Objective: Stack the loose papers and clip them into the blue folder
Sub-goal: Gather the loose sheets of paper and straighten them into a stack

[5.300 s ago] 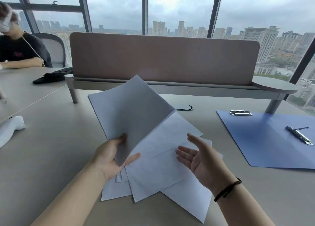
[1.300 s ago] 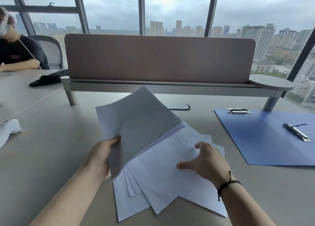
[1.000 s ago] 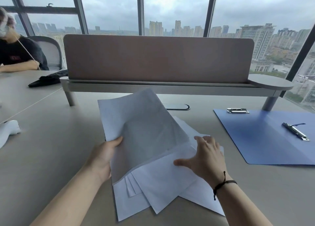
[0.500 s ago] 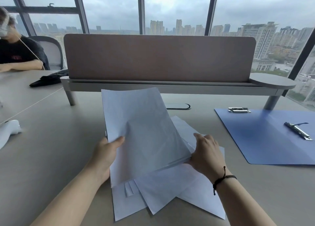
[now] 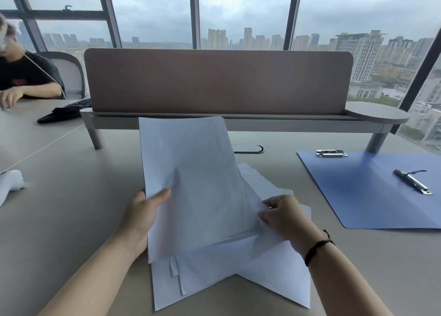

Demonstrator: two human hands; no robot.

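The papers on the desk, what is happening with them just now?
A person is gathering loose white sheets. The left hand grips a lifted bundle of sheets by its left edge, and the right hand pinches its right edge. More loose papers lie fanned out on the desk underneath. The blue folder lies open to the right with nothing clipped in, its metal clip bare.
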